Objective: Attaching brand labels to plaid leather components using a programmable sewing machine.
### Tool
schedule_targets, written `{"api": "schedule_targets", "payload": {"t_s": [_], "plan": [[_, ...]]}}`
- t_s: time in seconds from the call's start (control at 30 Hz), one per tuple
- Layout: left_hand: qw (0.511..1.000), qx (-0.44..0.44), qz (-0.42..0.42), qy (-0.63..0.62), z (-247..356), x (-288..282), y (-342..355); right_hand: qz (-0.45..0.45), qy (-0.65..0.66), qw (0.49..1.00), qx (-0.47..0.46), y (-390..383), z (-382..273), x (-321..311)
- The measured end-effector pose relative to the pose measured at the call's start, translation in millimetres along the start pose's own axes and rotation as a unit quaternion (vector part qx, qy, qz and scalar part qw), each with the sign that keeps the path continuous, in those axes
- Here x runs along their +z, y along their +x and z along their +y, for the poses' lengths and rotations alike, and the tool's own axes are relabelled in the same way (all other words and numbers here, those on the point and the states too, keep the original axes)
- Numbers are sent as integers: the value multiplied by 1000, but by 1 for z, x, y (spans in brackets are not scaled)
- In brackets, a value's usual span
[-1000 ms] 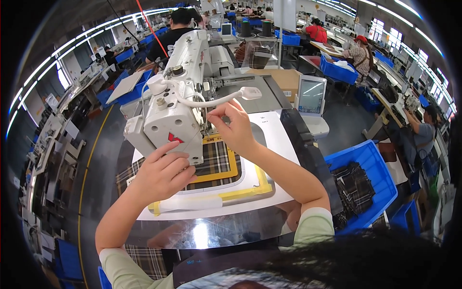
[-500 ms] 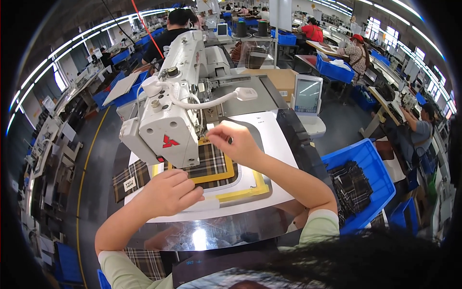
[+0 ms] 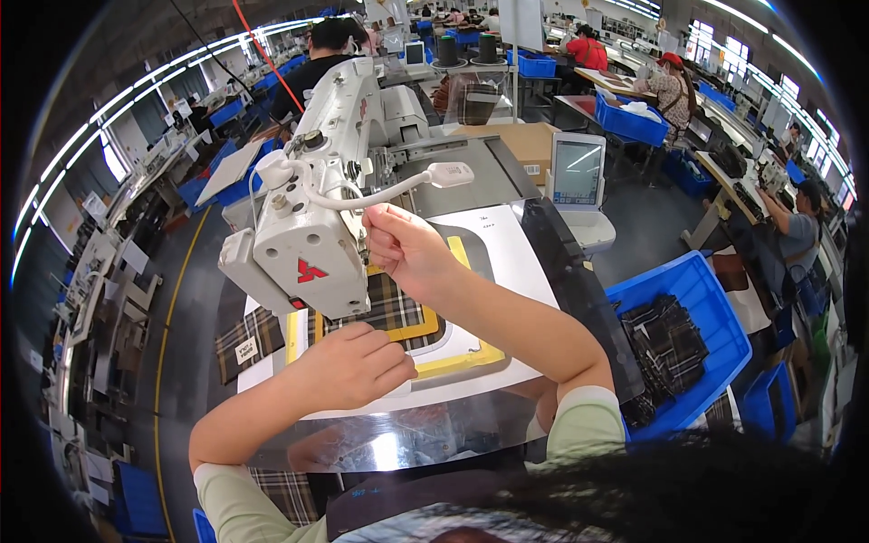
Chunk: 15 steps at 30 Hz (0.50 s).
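Observation:
A white sewing machine head [image 3: 285, 267] stands over plaid fabric [image 3: 385, 299] in a yellow frame [image 3: 421, 330] on a white template sheet [image 3: 511, 262]. My right hand [image 3: 407, 253] is closed in a pinch beside the needle area, just beneath the lamp [image 3: 448, 174] on a bent white arm; what its fingertips hold is hidden. Lower down, my left hand [image 3: 362, 362] lies over the near part of the frame, fingers curled together with the tips out of sight. A folded plaid piece [image 3: 244, 344] with a pale label sticks out to the left.
A blue bin [image 3: 724, 317] of plaid pieces sits at the right, below a screen on a stand [image 3: 575, 176]. A cardboard box [image 3: 520, 145] and thread cones [image 3: 448, 50] are behind the machine. Co-workers [image 3: 670, 95] sit at other tables; an aisle [image 3: 190, 299] runs left.
My left hand has dropped from the front of the machine head and shifted right over the frame. My right hand dipped, then rose back to the needle area with fingers more curled.

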State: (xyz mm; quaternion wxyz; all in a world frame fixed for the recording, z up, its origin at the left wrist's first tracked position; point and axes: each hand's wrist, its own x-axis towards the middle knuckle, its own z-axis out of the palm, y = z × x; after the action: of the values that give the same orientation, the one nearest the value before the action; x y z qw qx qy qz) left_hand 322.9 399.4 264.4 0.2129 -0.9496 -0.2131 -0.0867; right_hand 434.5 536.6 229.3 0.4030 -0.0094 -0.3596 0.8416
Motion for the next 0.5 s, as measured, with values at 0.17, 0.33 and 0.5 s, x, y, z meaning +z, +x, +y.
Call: {"api": "schedule_targets", "payload": {"t_s": [0.17,0.33,0.5], "plan": [[1000,-14,9,-13,-3,1,-5,-144,55,988,11,-13,-5,-22],[997,35,-53,-41,11,1,-23,-226,-323,892,221,-62,-21,-16],[997,57,-33,-28,29,-14,-31,-41,-403,905,130,-91,-60,-98]]}}
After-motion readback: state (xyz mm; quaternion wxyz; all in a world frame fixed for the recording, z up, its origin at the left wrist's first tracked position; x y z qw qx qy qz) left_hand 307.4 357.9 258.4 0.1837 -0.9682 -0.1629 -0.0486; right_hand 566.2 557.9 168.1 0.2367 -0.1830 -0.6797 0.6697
